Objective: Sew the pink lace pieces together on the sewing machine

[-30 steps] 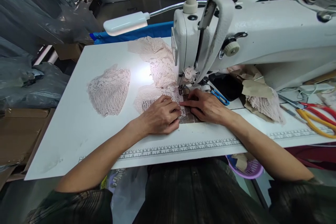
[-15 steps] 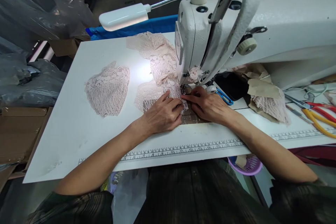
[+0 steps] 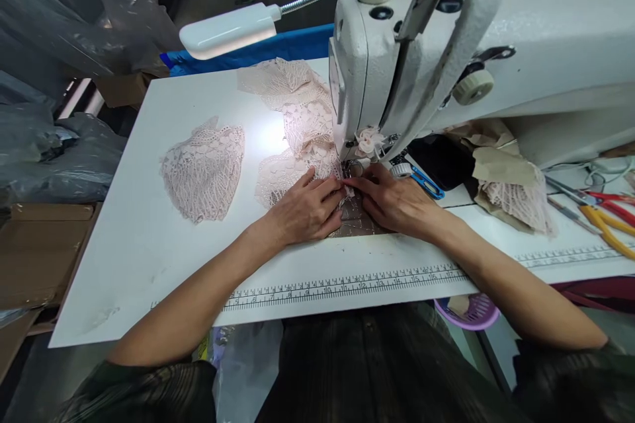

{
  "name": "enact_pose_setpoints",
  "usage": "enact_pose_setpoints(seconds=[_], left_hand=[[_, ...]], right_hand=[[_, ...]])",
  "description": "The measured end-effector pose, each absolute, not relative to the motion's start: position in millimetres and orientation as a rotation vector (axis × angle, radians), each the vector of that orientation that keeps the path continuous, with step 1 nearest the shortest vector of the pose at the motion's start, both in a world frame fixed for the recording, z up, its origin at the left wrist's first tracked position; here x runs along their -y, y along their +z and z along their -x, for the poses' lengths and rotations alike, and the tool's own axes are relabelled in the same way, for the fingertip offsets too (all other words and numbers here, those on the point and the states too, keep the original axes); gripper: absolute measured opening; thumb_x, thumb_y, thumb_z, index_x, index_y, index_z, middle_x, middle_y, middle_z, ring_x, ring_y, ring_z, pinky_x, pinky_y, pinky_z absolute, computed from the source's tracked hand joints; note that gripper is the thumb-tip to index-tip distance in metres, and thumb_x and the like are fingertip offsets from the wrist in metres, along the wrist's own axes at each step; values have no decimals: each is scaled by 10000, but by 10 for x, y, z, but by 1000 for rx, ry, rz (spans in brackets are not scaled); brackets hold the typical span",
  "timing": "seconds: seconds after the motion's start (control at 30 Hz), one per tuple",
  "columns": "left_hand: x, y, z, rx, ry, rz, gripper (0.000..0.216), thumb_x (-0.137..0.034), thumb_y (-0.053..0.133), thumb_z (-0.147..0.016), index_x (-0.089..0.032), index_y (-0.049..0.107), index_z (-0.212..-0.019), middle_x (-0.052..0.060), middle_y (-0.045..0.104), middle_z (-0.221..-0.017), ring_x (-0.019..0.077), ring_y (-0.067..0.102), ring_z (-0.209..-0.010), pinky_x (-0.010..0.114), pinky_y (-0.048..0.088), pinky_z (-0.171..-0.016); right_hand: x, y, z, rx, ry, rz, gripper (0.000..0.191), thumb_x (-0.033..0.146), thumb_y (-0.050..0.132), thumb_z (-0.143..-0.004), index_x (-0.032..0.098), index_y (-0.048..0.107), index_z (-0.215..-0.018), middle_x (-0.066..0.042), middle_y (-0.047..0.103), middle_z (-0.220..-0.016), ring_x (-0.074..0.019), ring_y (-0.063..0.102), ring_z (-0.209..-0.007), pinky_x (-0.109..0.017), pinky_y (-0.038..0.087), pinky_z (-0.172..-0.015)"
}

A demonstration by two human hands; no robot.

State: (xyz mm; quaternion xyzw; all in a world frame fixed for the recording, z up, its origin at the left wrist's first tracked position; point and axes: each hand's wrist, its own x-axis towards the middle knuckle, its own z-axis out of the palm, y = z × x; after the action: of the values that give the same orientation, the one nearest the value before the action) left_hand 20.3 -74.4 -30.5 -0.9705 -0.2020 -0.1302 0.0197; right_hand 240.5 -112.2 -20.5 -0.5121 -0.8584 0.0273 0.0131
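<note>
Pale pink lace fabric (image 3: 307, 132) runs from the back of the table to the presser foot (image 3: 353, 170) of a white sewing machine (image 3: 362, 73). On its near end lies my left hand (image 3: 310, 208), fingers bent and tips gripping the lace edge just left of the foot. From the right, my right hand (image 3: 397, 198) pinches the same edge, thumb and forefinger meeting the left fingertips. Exactly how the fingers grip is partly hidden. Beneath the hands shows a brownish plate (image 3: 364, 219).
A separate lace piece (image 3: 206, 172) lies on the table's left. Right of the machine are blue-handled snips (image 3: 426, 183), a lace bundle with brown paper (image 3: 510, 178) and yellow-handled scissors (image 3: 605, 225). A lamp (image 3: 231, 30) hangs above; a printed ruler (image 3: 342, 287) follows the front edge.
My left hand has shifted slightly left and its fingers lie a little flatter. Less lace shows between the hands, and more of the brownish plate shows. The view has moved slightly.
</note>
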Motion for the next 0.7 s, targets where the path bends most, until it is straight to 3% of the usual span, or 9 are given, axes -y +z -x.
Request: enact_pose_setpoints(seconds=[0.2, 0.53, 0.7], left_hand=[[689, -325, -189, 641, -425, 3020, 345, -272, 432, -967, -79, 604, -1195, 171, 609, -1245, 282, 602, -1153, 527, 446, -1033], [570, -362, -191, 707, -401, 3057, 358, -281, 453, -963, -85, 587, -1232, 186, 570, -1305, 293, 544, -1246, 544, 412, -1072], [518, -350, -192, 720, -394, 3064, 370, -300, 467, -962, -86, 577, -1243, 187, 559, -1320, 285, 569, -1212, 559, 398, -1074]], right_hand=[[1145, -258, -2496, 2599, 192, 1474, 412, 265, 396, -966, 243, 591, -1328, -138, 595, -1149, -173, 581, -743, -279, 411, -655], [1146, -175, -2338, 2707, 27, 1656, 466, 219, 368, -953, 211, 507, -1398, -192, 589, -1164, -242, 593, -787, -295, 326, -568], [1145, -212, -2407, 2634, 85, 1630, 454, 288, 365, -970, 235, 517, -1394, -182, 572, -1171, -220, 583, -721, -309, 373, -598]])
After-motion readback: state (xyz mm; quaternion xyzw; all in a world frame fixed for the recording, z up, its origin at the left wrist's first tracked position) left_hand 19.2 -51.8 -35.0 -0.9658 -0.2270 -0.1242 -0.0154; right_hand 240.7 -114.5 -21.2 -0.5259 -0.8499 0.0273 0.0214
